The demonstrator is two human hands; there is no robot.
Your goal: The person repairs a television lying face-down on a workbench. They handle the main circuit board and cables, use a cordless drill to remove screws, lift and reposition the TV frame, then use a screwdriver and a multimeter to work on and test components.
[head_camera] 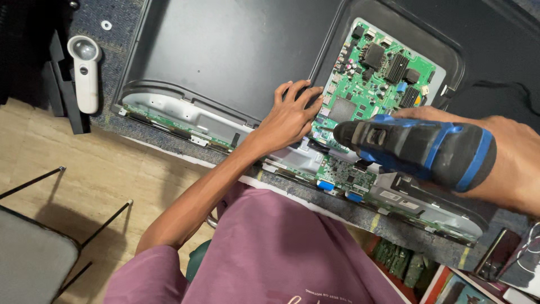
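The green main circuit board (382,73) sits screwed into the open back of the flat television (225,56) lying face down on the bench; it looks thin, stiff and fragile, best steadied by its bare edge. The left hand (289,115) lies flat with fingers spread on that edge. The right hand (506,157) is wrapped tight around a blue-and-black cordless screwdriver (416,146), its tip at the board.

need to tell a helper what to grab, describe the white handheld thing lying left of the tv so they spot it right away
Start from the big black back panel of the television lying flat on the grey carpeted bench. Just off its left edge lies a white handheld magnifier. Its round glass lens above a straight white handle sets it apart from the black bracket beside it.
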